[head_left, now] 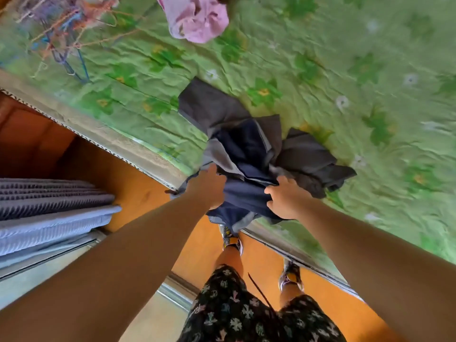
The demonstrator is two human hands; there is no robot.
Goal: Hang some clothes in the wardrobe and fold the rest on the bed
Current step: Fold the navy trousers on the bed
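Navy-blue, bunched: clutching the garment (246, 196) in left grip (209, 186) and right grip (283, 197) at the bed's (345, 70) near edge, presumably separating it from grey clothes (308, 154) for folding.

Top edge cuts off pink garment (197, 21), hangers (59, 38) too blurry to count, & left hand (209, 188) fingers hidden under navy garment (246, 149).

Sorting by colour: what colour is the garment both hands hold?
The garment is dark navy with grey trim, seen in the head view.

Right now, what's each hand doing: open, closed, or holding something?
Left hand: grips the navy garment.
Right hand: grips the same navy garment.
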